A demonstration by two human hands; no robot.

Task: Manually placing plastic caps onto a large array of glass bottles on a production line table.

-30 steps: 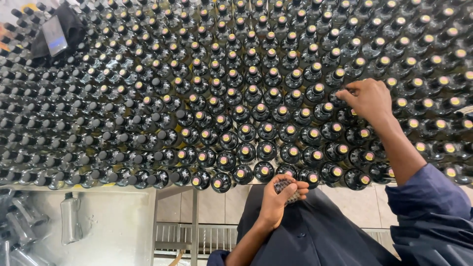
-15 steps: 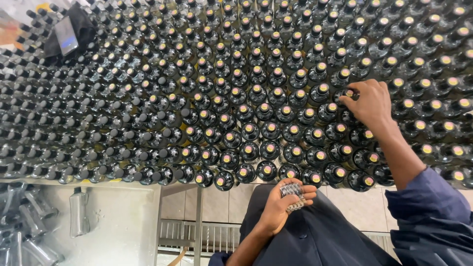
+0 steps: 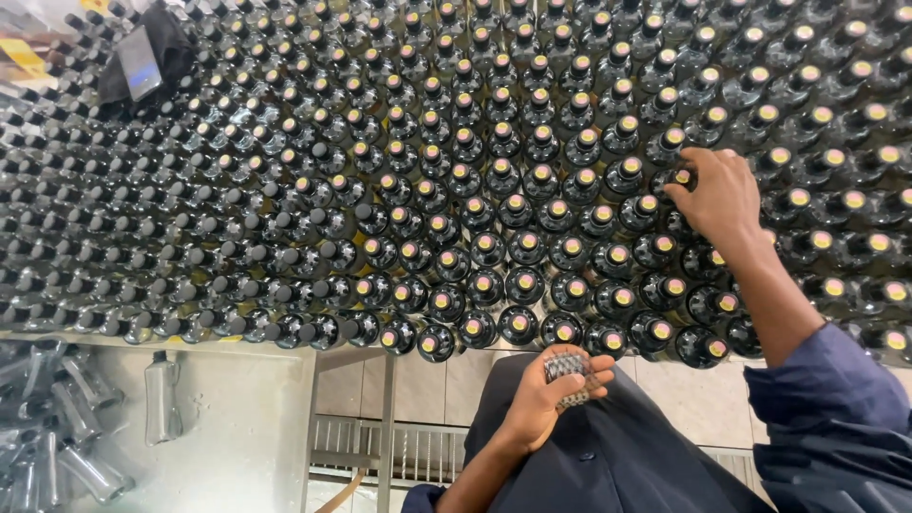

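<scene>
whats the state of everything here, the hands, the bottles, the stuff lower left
right hand: reaching out, fingertips on one bottle top
left hand: closed around a handful of small caps
dark bottles: upright, packed tight in rows, many with light centred tops, some at left with dark tops
clear bottles: lying on their sides in a heap, lower left
single clear bottle: lying apart from the heap
</scene>
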